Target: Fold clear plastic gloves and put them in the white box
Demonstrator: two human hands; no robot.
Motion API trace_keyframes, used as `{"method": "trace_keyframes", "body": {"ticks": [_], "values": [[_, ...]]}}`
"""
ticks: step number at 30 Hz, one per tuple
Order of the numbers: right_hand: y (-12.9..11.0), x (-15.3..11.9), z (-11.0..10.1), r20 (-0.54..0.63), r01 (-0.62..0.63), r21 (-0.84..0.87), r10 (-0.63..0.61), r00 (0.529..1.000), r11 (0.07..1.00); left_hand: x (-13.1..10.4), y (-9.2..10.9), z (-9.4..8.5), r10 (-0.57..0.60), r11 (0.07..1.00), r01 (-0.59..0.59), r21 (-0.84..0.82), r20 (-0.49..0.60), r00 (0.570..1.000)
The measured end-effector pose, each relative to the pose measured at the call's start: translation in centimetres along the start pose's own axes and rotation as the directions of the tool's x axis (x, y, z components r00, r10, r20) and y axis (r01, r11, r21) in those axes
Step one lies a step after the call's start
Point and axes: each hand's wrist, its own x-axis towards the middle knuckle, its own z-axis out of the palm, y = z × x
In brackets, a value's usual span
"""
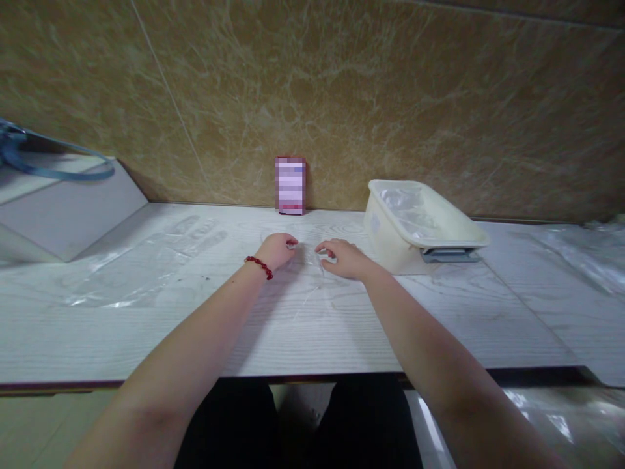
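Both hands work low over the white wood-grain table, a short way apart. My left hand point(278, 251), with a red bead bracelet point(260, 266) at its wrist, has its fingers curled closed on a bit of clear plastic. My right hand point(346, 258) faces it, its thumb and fingers bent around the edge of the same thin clear plastic bag point(309, 256). The film spans the gap between the hands and trails toward me; its outline is hard to make out against the table.
Right of my hands stands a cream plastic bin point(385, 241) with a grey latch and clear plastic inside. A phone point(291, 186) leans on the marble-patterned wall. Flat clear plastic point(141, 267) lies left, near a white box point(88, 208) with a blue strap point(68, 172). More plastic point(593, 251) lies far right.
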Motion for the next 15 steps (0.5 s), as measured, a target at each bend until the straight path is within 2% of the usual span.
{"method": "trace_keyframes", "body": {"ticks": [5, 11, 15], "values": [[0.11, -0.06, 0.19, 0.025, 0.007, -0.031, -0.006, 1.000, 0.999, -0.08, 0.08, -0.13, -0.010, 1.000, 0.010, 0.002, 0.006, 1.000], [-0.13, -0.14, 0.11, 0.077, -0.069, -0.130, 0.080, 0.994, 0.989, -0.16, 0.26, -0.17, -0.005, 1.000, 0.005, 0.010, 0.023, 1.000], [-0.45, -0.04, 0.07, 0.030, -0.129, -0.134, 0.134, 0.991, 0.983, -0.19, 0.35, -0.18, 0.002, 1.000, -0.002, 0.001, 0.030, 1.000]]}}
